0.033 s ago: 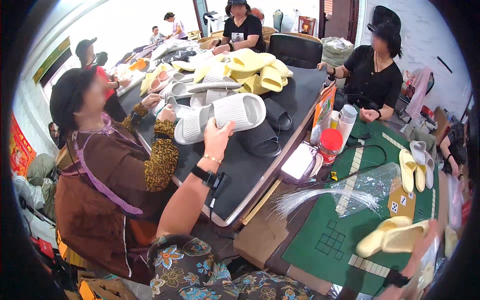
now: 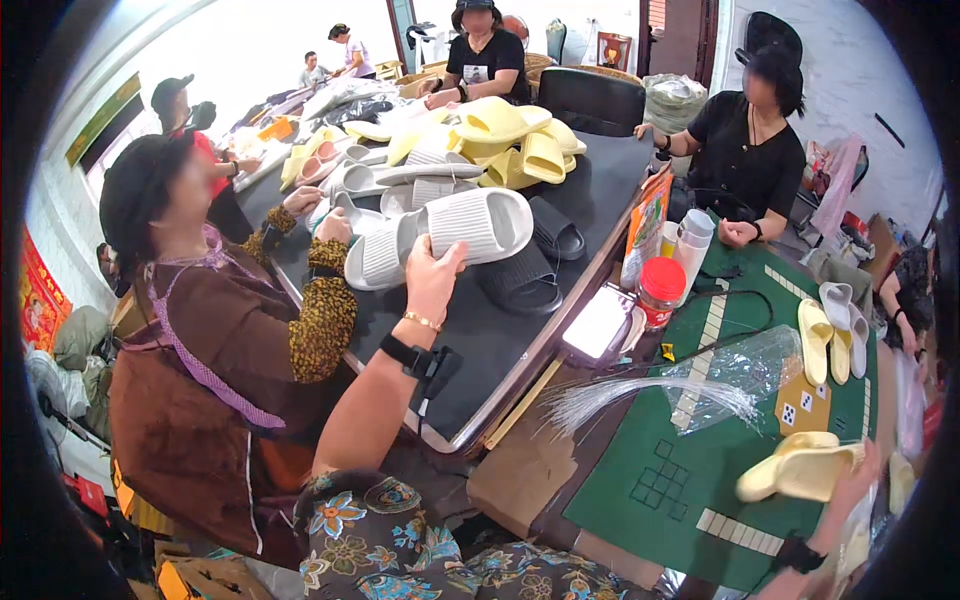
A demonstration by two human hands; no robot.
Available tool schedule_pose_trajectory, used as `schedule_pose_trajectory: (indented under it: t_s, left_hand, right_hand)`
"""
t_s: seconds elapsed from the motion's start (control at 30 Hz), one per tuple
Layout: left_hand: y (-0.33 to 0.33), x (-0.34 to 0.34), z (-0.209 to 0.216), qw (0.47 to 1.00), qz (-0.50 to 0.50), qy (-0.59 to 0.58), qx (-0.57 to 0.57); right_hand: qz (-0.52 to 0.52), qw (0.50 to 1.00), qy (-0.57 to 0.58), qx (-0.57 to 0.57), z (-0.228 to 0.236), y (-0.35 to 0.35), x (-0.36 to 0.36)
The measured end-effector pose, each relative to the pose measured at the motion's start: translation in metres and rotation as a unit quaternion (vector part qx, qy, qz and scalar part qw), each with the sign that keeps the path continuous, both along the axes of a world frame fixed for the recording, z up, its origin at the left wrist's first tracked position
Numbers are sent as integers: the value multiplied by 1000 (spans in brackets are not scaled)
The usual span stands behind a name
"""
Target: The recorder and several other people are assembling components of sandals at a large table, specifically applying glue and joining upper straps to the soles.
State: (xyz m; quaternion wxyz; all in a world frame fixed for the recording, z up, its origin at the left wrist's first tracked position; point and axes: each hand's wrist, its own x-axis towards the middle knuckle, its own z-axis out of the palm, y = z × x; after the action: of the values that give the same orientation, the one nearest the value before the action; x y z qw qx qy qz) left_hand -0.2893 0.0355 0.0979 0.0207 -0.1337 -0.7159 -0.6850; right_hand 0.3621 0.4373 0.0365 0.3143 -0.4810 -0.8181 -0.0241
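Note:
My left hand is wrapped round a pair of light grey ribbed slide slippers, held above the dark tabletop. Beneath and behind them lie black slides. Over the green mat at the right, my right hand, slightly blurred, has its fingers at the rim of a pair of pale yellow slippers. Its grip is partly hidden. Just behind my left hand's slippers, a co-worker's hands are at the pile of grey slides.
A heap of yellow slippers covers the far table. Along the right edge stand a red-lidded jar, a clear bottle and a phone. White ties and a plastic bag lie on the mat. Co-workers sit around.
My right hand and the yellow slippers have shifted slightly right, and the slippers have drawn closer together. My left hand stays almost in place with the grey slides.

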Motion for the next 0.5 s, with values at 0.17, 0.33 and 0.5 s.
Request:
schedule_pose_trajectory:
  t_s: [0.17, 0.33, 0.5]
  left_hand:
    - [-19, 46, 18, 997, 12, 81, 2]
    - [-17, 112, 27, 985, -86, 143, -47]
    - [-15, 162, 25, 870, -265, 382, -162]
  right_hand:
    - [-77, 990, -72, 92, -15, 4, -11]
    - [37, 994, 70, -78, -28, -41, -78]
    - [210, 892, 241, -318, -20, -86, -154]
